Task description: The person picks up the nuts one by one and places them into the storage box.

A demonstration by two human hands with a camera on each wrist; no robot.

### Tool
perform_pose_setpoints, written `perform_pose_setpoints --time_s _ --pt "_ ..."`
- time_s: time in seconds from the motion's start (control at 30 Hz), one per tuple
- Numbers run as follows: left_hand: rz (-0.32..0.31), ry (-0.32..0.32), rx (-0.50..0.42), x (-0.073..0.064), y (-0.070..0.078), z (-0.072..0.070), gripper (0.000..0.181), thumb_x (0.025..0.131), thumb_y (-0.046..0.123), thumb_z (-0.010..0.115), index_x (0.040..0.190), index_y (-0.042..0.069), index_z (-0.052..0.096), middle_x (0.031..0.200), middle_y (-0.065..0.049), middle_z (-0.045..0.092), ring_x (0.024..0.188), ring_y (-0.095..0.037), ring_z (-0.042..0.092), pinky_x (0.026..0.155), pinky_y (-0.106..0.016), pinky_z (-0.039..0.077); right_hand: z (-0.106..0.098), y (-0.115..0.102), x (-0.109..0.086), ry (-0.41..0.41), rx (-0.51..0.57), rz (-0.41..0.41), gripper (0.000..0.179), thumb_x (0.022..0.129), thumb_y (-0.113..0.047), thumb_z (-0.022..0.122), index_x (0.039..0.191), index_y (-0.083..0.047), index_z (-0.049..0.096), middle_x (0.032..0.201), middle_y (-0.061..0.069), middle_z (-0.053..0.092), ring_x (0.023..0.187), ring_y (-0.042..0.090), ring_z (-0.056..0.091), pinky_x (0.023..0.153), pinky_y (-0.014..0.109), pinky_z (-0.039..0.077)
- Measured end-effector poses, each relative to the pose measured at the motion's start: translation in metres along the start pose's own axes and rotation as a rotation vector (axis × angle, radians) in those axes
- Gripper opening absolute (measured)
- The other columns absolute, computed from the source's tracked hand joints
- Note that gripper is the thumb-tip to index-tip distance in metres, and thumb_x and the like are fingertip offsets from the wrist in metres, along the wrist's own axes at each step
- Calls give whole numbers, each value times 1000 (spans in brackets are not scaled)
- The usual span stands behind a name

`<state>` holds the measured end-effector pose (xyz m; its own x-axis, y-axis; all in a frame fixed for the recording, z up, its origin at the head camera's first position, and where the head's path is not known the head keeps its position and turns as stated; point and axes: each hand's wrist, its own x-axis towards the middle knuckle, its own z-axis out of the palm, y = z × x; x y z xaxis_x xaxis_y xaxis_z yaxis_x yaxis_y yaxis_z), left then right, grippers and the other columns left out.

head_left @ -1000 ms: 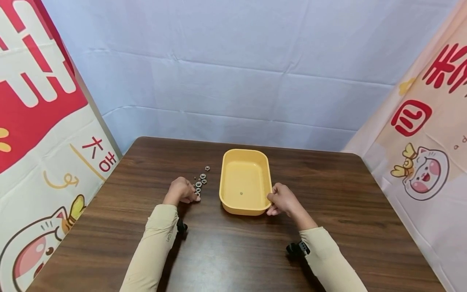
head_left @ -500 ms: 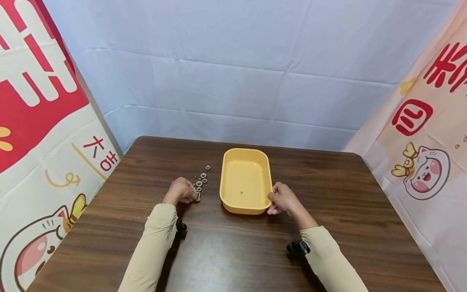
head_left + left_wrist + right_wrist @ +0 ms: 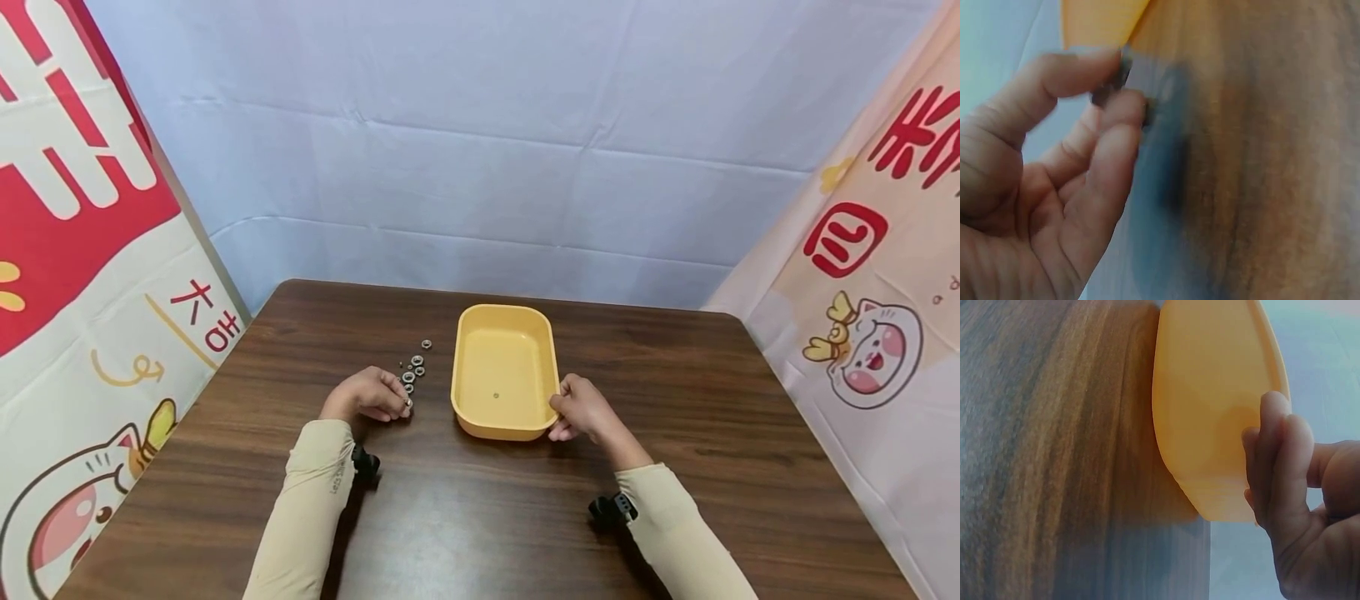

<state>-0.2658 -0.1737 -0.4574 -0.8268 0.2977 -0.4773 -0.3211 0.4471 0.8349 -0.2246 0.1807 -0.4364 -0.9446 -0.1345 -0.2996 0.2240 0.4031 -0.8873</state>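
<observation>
My left hand (image 3: 369, 394) pinches a metal nut (image 3: 408, 403) between thumb and fingers, just in front of a loose line of nuts. In the left wrist view the nut (image 3: 1110, 87) shows dark and blurred, partly hidden by the fingertips. A yellow rectangular tray (image 3: 498, 354) stands to the right of the nuts, with one tiny nut (image 3: 496, 396) on its floor. My right hand (image 3: 581, 408) grips the tray's near right corner, and in the right wrist view its fingers (image 3: 1285, 444) lie against the tray's outer wall.
Several metal nuts (image 3: 408, 378) of different sizes lie on the brown wooden table (image 3: 480, 517) between my left hand and the tray. A further nut (image 3: 427, 344) lies farther back. A pale cloth (image 3: 480, 167) hangs behind the table, with printed banners at both sides.
My left wrist has shifted a little to the left, and the nut at its fingertips is now pinched and turned on edge. The right hand and the tray have stayed put.
</observation>
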Motion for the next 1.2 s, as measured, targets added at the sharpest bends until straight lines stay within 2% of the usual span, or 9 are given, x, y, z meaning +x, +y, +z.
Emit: perform_pose_setpoints --time_s 0.1,0.17,0.37,0.57,0.83,1.03,1.2 --pt "19 -79 -18 0 -2 -6 15 74 -7 66 88 -1 64 77 -10 68 64 -15 60 57 -27 51 1 1 1 5 6 3 4 91 4 41 88 5 38 61 22 58 43 22 60 40 30 50" --pt "30 -94 -35 0 -2 -9 16 74 -7 66 89 0 64 78 -10 67 66 -16 61 59 -29 51 1 1 2 5 10 6 4 91 4 41 88 5 38 61 22 57 43 22 60 40 30 50" --pt "56 -76 -91 -3 -2 -13 21 74 -5 68 94 -1 63 80 -9 66 73 -19 65 67 -34 54 2 1 1 -2 12 -3 4 90 5 41 87 4 38 60 21 57 42 21 59 39 29 49" --pt "71 -70 -131 -3 -3 -13 21 75 -7 68 95 -3 62 81 -11 67 75 -21 65 67 -35 54 2 -1 0 -9 12 -20 5 89 5 41 86 4 37 59 21 57 41 20 59 39 28 49" --pt "233 -97 -242 4 -2 3 25 77 -4 64 102 -3 59 82 -12 65 80 -24 65 73 -37 53 0 3 -1 2 -9 4 5 90 3 42 88 4 37 60 21 57 43 22 60 40 30 50" --pt "284 -93 -332 3 4 8 20 80 -8 61 100 -5 59 85 -14 63 82 -27 65 78 -39 52 0 4 -2 -10 -9 -8 5 91 4 40 88 4 36 60 21 58 44 23 60 40 30 50" --pt "303 -70 -354 0 11 12 22 80 -11 60 101 -8 57 86 -16 62 83 -28 65 79 -39 51 1 4 0 -20 3 -28 5 91 4 40 88 4 36 60 22 58 43 22 60 39 29 49"
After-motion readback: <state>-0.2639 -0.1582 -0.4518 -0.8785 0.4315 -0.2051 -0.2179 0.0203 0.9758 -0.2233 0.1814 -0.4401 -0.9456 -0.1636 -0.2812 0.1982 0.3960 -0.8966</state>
